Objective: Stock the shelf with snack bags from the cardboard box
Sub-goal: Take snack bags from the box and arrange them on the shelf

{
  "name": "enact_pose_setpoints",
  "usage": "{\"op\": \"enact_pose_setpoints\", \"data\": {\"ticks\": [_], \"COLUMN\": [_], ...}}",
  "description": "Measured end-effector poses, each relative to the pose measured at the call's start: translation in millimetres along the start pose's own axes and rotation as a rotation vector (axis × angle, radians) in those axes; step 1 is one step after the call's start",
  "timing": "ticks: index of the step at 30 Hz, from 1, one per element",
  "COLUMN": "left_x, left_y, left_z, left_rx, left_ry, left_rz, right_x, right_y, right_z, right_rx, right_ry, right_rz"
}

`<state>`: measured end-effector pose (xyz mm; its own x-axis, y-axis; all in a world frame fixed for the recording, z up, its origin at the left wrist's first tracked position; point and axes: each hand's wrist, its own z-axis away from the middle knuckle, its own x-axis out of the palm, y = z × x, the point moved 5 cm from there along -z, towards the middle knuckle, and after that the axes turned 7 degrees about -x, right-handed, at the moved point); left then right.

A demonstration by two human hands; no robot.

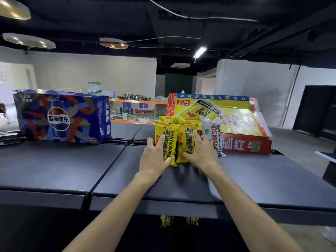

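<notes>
Two yellow snack bags stand upright side by side on the dark shelf top (pixel 72 166). My left hand (pixel 154 157) grips the left yellow bag (pixel 170 135) from its left side. My right hand (pixel 201 151) presses on the right yellow bag (pixel 187 135) from the right. More yellow bags (pixel 169 120) stand behind them. A white snack bag (pixel 212 132) stands just right of my right hand. Behind it lies the red and yellow cardboard box (pixel 236 122), tilted with its printed top facing me.
A blue Pepsi carton (pixel 61 115) stands at the back left of the shelf top. Farther back is an orange-edged rack (pixel 138 111) with bowls and bottles. A lower shelf below the front edge shows yellow bags (pixel 180 221). A dark doorway (pixel 316 110) is on the right.
</notes>
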<state>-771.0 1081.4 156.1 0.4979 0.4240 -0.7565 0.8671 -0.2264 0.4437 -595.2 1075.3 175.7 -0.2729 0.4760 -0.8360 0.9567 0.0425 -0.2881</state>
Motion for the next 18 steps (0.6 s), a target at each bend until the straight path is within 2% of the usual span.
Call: {"op": "enact_pose_setpoints", "data": {"ticks": [4,8,13,18], "left_x": [-10,-28,-39,-40], "left_y": [6,18,33,56], "left_z": [3,5,3,7], "left_rx": [0.032,0.154,0.264,0.421], "left_ry": [-0.014,0.014,-0.165,-0.229], "left_rz": [-0.090,-0.157,-0.091,-0.127], "right_x": [-20,-34,-40,-54], "right_y": [0,-3,-5,-2], "right_z": [6,15,22,32], "right_rx": [-0.056,-0.081,-0.088,-0.056], "right_ry": [-0.004,-0.027,-0.071,-0.086], "right_rz": [0.061,0.089,0.296,0.341]}}
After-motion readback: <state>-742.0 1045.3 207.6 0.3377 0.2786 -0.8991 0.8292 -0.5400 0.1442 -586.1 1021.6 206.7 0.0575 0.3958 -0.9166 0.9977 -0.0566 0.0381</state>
